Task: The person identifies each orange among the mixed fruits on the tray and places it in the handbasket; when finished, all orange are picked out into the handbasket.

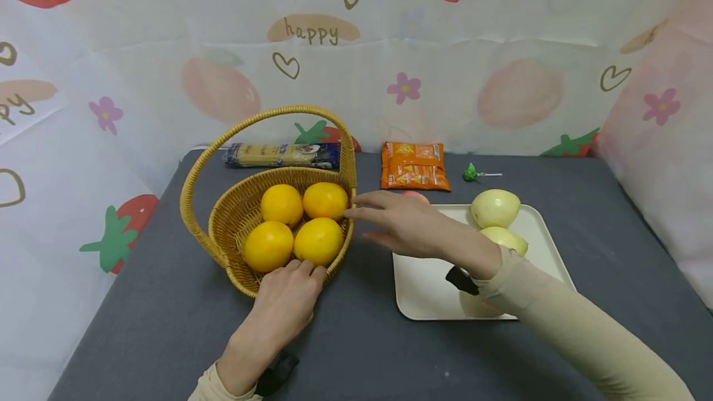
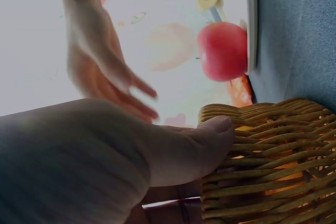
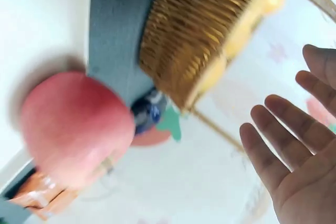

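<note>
A woven wicker basket [image 1: 225,218] with a tall arched handle holds several yellow-orange fruits [image 1: 268,246] that look like oranges. My left hand [image 1: 289,302] grips its front rim, the thumb outside the weave in the left wrist view and the fingers over the inner side. Close to the basket's right rim, my right hand [image 1: 406,224] reaches across with fingers extended, overlapping that edge in the head view. Its palm and spread fingers hold nothing in the right wrist view. A red apple [image 3: 79,124] sits on the white tray [image 1: 414,296], mostly hidden behind the right hand in the head view.
Pale green-yellow fruits [image 1: 496,208] lie on the tray, partly under the right forearm. Along the back of the dark table are a noodle-like package [image 1: 273,155] behind the basket, an orange snack bag [image 1: 414,166] and a green lollipop [image 1: 470,172]. A printed cloth [image 1: 445,98] hangs behind.
</note>
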{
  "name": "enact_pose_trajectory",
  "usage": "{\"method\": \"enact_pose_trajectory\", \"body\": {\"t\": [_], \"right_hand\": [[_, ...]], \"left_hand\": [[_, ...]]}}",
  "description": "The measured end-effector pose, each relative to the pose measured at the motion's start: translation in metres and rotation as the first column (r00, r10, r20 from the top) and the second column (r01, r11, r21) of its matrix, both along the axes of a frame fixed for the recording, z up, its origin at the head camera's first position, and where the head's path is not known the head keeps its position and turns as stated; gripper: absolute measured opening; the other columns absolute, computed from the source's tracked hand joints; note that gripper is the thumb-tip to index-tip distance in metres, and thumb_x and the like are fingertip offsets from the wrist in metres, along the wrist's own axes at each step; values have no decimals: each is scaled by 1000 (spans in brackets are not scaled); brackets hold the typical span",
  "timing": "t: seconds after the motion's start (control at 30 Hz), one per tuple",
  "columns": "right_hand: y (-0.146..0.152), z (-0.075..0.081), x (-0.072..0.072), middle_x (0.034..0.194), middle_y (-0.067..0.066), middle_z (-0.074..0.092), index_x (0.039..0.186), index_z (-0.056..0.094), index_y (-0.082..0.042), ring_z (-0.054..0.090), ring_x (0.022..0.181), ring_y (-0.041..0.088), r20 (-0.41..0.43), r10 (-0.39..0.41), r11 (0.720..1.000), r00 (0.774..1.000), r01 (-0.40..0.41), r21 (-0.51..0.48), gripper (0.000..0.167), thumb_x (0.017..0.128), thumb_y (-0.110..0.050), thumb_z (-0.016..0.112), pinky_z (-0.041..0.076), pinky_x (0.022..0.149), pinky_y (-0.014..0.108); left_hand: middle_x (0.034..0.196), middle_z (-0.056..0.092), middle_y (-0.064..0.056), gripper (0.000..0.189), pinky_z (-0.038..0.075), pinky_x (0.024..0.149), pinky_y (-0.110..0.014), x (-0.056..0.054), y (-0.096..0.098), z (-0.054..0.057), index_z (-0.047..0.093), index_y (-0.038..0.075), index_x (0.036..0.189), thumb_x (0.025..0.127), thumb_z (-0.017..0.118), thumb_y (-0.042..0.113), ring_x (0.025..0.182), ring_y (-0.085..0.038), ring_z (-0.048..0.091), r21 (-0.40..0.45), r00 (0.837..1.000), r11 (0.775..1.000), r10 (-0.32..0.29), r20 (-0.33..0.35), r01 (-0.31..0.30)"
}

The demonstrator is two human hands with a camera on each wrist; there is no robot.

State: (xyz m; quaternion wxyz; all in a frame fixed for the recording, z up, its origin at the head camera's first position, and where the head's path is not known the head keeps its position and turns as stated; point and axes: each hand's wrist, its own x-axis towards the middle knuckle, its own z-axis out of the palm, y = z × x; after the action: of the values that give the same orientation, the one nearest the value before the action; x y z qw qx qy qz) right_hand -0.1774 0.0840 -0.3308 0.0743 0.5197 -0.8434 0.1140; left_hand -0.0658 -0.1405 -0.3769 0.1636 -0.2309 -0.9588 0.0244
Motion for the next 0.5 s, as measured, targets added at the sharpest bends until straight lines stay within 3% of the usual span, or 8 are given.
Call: {"method": "enact_pose_trajectory", "body": {"t": [0.2, 0.33, 0.43, 0.5], "right_hand": [[55, -6, 13, 128, 13, 64, 126, 64, -13, 66, 111, 27, -96, -58, 973, 994, 35, -226, 45, 84, -19, 77, 56, 84, 39], [91, -11, 28, 125, 14, 64, 127, 63, -13, 65, 109, 27, -115, -165, 943, 980, 123, -309, 38, 96, -35, 61, 55, 79, 39], [113, -14, 40, 126, 13, 62, 127, 63, -12, 63, 109, 27, -119, -271, 917, 955, 219, -332, 50, 101, -48, 41, 53, 76, 40], [125, -15, 48, 128, 13, 62, 127, 63, -11, 62, 109, 27, -134, -332, 898, 934, 269, -349, 54, 101, -51, 37, 52, 72, 41]], "left_hand": [[63, 46, -2, 20, 36, 46, -27, 0, -1, 0, 58, 12, 72, 82, 74, 5, 54, -16, 44, 11, 1000, 1000, 8, 5, -8], [63, 46, -1, 20, 36, 46, -27, -1, -2, 0, 58, 13, 72, 83, 74, 7, 55, -16, 45, 19, 1000, 1000, 1, 18, -2], [62, 46, -1, 20, 36, 47, -27, -1, -2, 0, 58, 13, 72, 83, 74, 8, 55, -16, 46, 26, 1000, 1000, 2, 25, -3], [63, 46, -1, 21, 37, 47, -27, -2, -2, 1, 57, 13, 71, 83, 74, 10, 56, -16, 47, 27, 1000, 1000, 4, 28, -5]]}}
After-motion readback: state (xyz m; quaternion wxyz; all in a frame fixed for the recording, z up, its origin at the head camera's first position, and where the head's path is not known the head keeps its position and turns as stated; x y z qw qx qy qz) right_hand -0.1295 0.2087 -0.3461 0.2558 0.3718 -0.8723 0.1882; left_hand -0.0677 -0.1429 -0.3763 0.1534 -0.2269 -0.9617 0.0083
